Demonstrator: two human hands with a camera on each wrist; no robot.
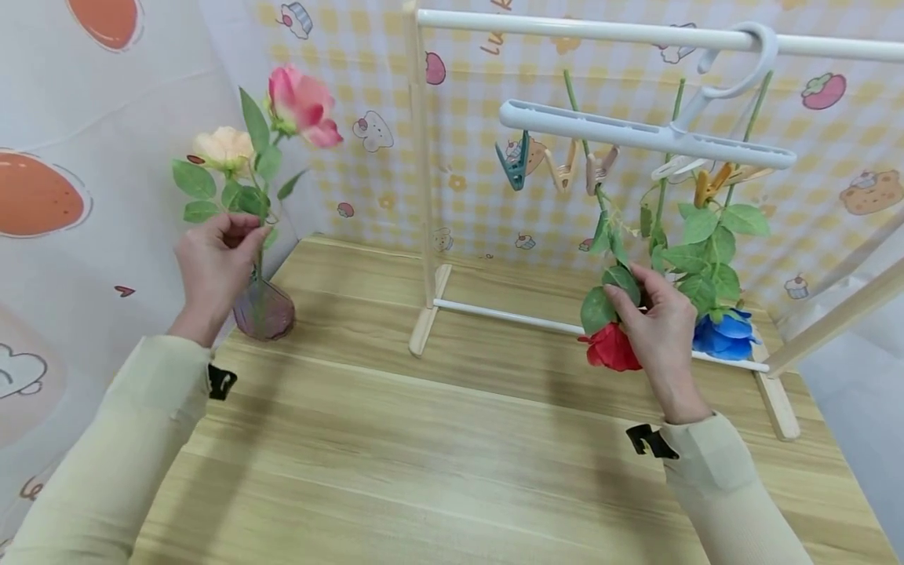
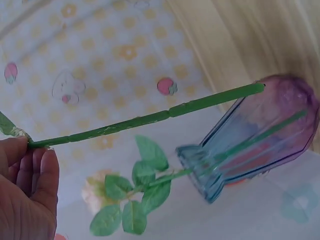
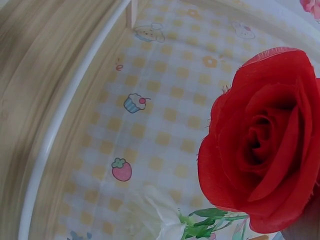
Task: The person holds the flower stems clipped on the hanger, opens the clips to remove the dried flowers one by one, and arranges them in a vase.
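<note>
Two flowers are held at once, one in each hand. The pink flower (image 1: 304, 106) is pinched by its green stem between the thumb and curled fingers of the left hand (image 1: 215, 267), bloom upward; its lower stem end is seen from the left wrist in front of the glass vase (image 1: 264, 312), and whether the two touch cannot be told. In that vase the cream flower (image 1: 224, 149) is stood. The red rose (image 1: 610, 348) is hung bloom down under the pale hanger (image 1: 650, 140), its stem caught in a brownish clip (image 1: 600, 170), and just above the bloom it is held between the narrowed thumb and fingers of the right hand (image 1: 660, 326). Beside it the blue flower (image 1: 726, 333) is likewise hung upside down.
</note>
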